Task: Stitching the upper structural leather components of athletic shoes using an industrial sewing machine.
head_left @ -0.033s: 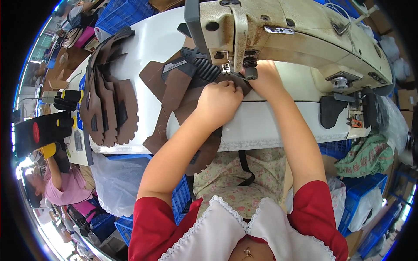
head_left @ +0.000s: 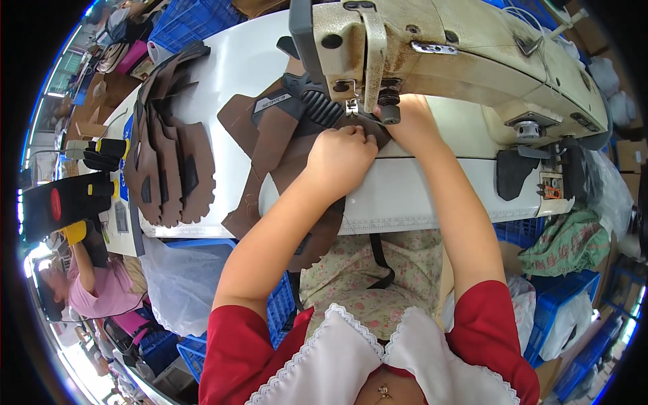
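Brown leather lies under our left hand and right hand, fingers curled, pressing it flat beneath the sewing machine.

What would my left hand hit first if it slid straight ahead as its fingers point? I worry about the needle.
Probably the presser foot of the sewing machine: the left hand points there across the brown piece. Depth is unclear.

Both hands on brown fabric under sewing machine
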Tool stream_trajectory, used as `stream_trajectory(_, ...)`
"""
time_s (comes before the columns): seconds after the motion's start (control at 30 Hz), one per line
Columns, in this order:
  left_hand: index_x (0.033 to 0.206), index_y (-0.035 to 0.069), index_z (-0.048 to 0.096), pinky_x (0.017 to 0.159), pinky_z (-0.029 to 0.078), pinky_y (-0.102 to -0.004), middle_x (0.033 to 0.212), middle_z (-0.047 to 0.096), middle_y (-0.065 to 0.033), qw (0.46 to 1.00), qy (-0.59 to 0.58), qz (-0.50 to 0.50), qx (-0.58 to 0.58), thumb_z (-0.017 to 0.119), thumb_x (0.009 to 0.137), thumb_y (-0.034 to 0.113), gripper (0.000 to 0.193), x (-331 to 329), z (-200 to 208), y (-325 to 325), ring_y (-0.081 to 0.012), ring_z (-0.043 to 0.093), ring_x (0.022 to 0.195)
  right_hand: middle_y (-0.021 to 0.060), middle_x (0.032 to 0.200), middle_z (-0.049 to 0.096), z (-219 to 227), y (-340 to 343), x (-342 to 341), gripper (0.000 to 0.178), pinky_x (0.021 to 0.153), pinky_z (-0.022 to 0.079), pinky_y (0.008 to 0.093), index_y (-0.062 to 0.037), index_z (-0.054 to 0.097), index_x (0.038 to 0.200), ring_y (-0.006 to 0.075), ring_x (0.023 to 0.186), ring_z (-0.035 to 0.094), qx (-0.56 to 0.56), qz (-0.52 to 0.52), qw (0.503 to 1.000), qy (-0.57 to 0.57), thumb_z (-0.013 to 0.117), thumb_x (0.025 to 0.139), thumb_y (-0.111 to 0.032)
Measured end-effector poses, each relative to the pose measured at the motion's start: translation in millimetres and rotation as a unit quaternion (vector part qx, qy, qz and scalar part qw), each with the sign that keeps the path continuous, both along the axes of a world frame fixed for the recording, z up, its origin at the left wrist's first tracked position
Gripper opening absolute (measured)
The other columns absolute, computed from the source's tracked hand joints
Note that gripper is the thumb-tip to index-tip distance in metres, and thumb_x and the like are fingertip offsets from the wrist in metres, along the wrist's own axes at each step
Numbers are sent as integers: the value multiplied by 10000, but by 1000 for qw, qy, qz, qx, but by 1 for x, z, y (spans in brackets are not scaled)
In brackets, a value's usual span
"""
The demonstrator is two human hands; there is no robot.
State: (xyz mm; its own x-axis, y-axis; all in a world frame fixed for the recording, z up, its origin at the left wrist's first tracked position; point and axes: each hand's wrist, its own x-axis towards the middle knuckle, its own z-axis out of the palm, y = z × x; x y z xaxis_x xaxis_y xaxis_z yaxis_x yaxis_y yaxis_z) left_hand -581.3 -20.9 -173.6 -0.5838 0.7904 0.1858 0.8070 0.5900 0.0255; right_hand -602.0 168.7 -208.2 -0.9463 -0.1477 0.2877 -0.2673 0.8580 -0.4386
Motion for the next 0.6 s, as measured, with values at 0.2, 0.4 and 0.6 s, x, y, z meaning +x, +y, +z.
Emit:
stream_trajectory(0.2, 1092, 30, 670, 832, 555, -403, 1174, 662, -209, 997, -14, 52, 60, 620, 746, 119, 361, 16, -2, -3, -327, 651, 1078, 80, 879, 644, -5, -4, -4, 110, 882, 424, 424, -105, 685, 822, 288, 961, 607, 1, 3, 1000, 22, 654, 797, -208)
stream_trajectory(0.4, 946, 23, 691, 839, 521, -440, 979, 699, -160, 906, -171, 62, 381, 642, 874, 134, 141, 121, -10, -83, -365, 669, 942, 117, 822, 649, -15, 5, 1, 123, 814, 439, 460, -84, 660, 804, 331, 888, 631, 26, -11, 1000, -8, 641, 782, -203)
stream_trajectory(0.6, 1298, 49, 547, 876, 488, -384, 1189, 651, -137, 206, -696, 284, 627, 588, 971, 428, 502, 226, -56, -131, -285, 616, 1049, 105, 782, 647, -22, 1, 2, 124, 811, 451, 468, -73, 641, 761, 322, 854, 641, 21, 20, 999, 14, 646, 781, -195)
